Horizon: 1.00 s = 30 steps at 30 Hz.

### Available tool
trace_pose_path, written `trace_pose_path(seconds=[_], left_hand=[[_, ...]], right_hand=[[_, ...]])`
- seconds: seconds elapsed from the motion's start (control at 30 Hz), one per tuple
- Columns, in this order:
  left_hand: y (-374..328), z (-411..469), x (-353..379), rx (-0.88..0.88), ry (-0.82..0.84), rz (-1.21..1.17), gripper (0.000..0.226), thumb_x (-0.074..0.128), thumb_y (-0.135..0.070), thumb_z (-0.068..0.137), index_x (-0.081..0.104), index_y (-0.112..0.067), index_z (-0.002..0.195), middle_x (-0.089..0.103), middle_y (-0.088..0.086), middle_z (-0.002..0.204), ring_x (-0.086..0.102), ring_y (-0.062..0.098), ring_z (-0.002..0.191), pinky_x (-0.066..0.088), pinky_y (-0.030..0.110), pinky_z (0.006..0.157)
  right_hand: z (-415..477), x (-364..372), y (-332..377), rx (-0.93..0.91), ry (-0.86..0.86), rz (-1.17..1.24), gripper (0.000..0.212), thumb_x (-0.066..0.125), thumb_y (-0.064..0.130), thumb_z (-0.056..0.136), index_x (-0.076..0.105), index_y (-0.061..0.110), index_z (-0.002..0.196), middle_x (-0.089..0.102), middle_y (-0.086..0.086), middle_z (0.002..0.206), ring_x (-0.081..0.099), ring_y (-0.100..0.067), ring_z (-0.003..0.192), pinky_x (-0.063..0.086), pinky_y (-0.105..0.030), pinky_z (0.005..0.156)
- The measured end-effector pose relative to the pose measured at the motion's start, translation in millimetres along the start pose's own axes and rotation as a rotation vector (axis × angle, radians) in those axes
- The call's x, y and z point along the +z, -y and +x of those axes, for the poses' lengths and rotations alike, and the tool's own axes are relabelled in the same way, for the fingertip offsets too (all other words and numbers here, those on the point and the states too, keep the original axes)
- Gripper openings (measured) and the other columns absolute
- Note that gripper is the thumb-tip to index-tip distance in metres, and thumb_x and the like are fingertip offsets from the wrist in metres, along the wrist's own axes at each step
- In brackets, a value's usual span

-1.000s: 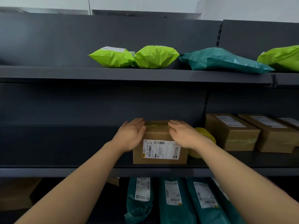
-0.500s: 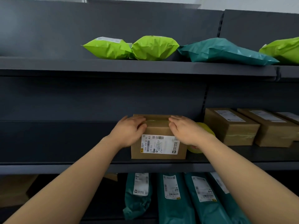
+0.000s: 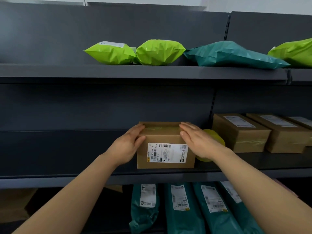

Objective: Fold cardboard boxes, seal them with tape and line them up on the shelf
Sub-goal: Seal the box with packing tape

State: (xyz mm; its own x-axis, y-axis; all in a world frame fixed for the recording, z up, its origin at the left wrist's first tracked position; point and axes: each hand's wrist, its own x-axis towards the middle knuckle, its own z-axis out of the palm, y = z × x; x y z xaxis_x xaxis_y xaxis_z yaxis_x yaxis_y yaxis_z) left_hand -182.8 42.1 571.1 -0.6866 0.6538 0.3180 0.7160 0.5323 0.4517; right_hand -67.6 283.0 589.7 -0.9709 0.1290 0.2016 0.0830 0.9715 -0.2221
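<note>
A taped cardboard box [image 3: 165, 137] is set on the middle shelf [image 3: 152, 179], with its label facing forward. Its upper left corner is gripped by the left hand [image 3: 128, 146], thumb on the front and fingers over the top. The right hand [image 3: 197, 141] is laid flat against the upper right edge, fingers straight. A yellow tape roll [image 3: 214, 137] is seen just behind that hand, and more boxes [image 3: 241, 132] are lined up to the right.

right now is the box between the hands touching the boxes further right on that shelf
No: the labelled box stands apart from the row of boxes, with a yellow roll in the gap.
</note>
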Motion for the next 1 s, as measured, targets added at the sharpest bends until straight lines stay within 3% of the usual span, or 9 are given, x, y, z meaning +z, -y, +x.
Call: trace_pose_path(seconds=[0.1,0.17,0.23,0.33,0.43,0.6,0.83,0.9,1.0], left_hand=[[-2,3,-12,-0.05,0.051,0.005,0.053,0.044,-0.04,0.101,0.033,-0.025,0.151,0.03,-0.005,0.158,0.028,0.013,0.144,0.02,0.022,0.114],[-11,10,-21,-0.068,0.041,0.039,0.056,0.048,-0.046,0.098,0.039,-0.021,0.148,0.04,-0.001,0.152,0.037,0.017,0.138,0.029,0.028,0.112],[-29,18,-24,-0.057,0.021,0.101,0.067,0.052,-0.055,0.093,0.036,-0.021,0.149,0.039,0.002,0.152,0.037,0.021,0.138,0.031,0.035,0.113],[-69,38,-15,-0.007,0.097,0.152,0.089,0.058,-0.065,0.083,0.022,-0.026,0.154,0.023,0.0,0.161,0.019,0.023,0.148,0.02,0.041,0.12],[-106,63,0,0.005,0.254,0.232,0.104,0.066,-0.068,0.075,0.013,-0.027,0.156,0.013,0.001,0.163,0.009,0.025,0.15,0.009,0.043,0.12],[-132,102,23,-0.027,0.517,0.356,0.121,0.076,-0.064,0.066,0.004,-0.031,0.156,0.01,0.001,0.164,0.009,0.027,0.15,0.006,0.05,0.121],[-127,106,29,-0.043,0.466,0.225,0.129,0.086,-0.053,0.059,0.002,-0.035,0.156,0.013,-0.002,0.163,0.011,0.027,0.148,0.02,0.046,0.119],[-127,100,22,-0.051,0.392,0.105,0.132,0.088,-0.049,0.058,0.002,-0.035,0.156,0.015,-0.002,0.162,0.011,0.026,0.149,0.023,0.045,0.119],[-121,94,8,-0.061,0.29,-0.122,0.133,0.091,-0.047,0.053,0.005,-0.038,0.155,0.021,-0.004,0.16,0.017,0.022,0.147,0.026,0.044,0.118]], right_hand=[[2,-7,-3,-0.007,0.055,0.045,0.054,0.022,0.04,0.105,0.018,0.017,0.154,0.012,0.003,0.162,0.008,-0.008,0.148,0.001,-0.02,0.116],[-1,-17,-11,0.016,0.009,0.115,0.053,0.025,0.039,0.105,0.017,0.019,0.154,0.012,0.004,0.162,0.007,-0.008,0.148,0.002,-0.022,0.117],[-6,-28,-27,0.095,-0.052,0.197,0.056,0.034,0.034,0.104,0.014,0.021,0.155,0.01,0.005,0.162,0.007,-0.01,0.148,0.004,-0.025,0.119],[-13,-40,-50,0.27,0.005,0.262,0.076,0.054,0.019,0.095,0.009,0.023,0.155,0.009,0.0,0.162,0.016,-0.018,0.147,0.02,-0.028,0.116],[-16,-39,-63,0.355,0.142,0.214,0.09,0.064,0.018,0.087,0.006,0.022,0.155,0.013,-0.002,0.161,0.025,-0.022,0.143,0.03,-0.027,0.109],[-6,-28,-75,0.355,0.174,0.146,0.084,0.064,0.017,0.09,0.012,0.025,0.154,0.024,-0.004,0.157,0.036,-0.023,0.136,0.04,-0.026,0.102],[-3,-16,-88,0.246,-0.027,0.163,0.055,0.053,0.004,0.092,0.039,0.023,0.142,0.04,-0.006,0.136,0.044,-0.025,0.122,0.041,-0.031,0.098],[-7,-21,-88,0.192,-0.18,0.242,0.054,0.056,0.005,0.091,0.044,0.025,0.138,0.043,-0.003,0.129,0.047,-0.022,0.118,0.04,-0.026,0.092],[-12,-41,-82,0.087,-0.428,0.393,0.053,0.061,0.003,0.087,0.05,0.026,0.133,0.05,0.004,0.129,0.047,-0.014,0.119,0.04,-0.027,0.099]])
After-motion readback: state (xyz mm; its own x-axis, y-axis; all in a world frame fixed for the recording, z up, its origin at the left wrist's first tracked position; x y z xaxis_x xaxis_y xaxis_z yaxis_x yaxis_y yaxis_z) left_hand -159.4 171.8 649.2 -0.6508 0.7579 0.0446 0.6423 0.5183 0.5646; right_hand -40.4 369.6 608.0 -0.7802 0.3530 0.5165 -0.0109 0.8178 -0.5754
